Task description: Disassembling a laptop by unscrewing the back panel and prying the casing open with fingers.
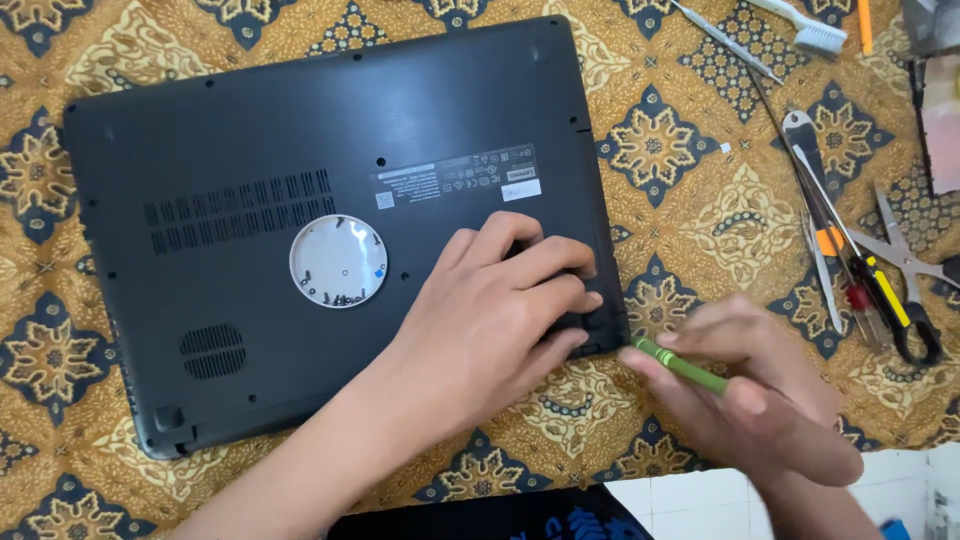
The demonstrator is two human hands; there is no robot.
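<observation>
The fingers (545, 275) of the left hand (490, 320) are spread flat and pressed down on the underside of an overturned black laptop (330, 215), close to its right-hand front corner, apparently to keep the case from sliding. Nothing is gripped by them. The fingers of the right hand (755, 385) are closed around a green-handled screwdriver (680, 363), held like a pen, with its tip brought against the laptop's corner edge just beside the left fingertips; the hand is blurred. A round white dish (338, 261) holding a few small dark screws is set on the laptop's base, to the left of the pressing hand, seemingly so that the screws are kept together. The laptop lies on a surface covered by a patterned brown and gold cloth (690, 190). To the right of the laptop, well apart, scissors (905, 260), further screwdrivers (870, 290) and a white brush (810, 30) are laid out.
</observation>
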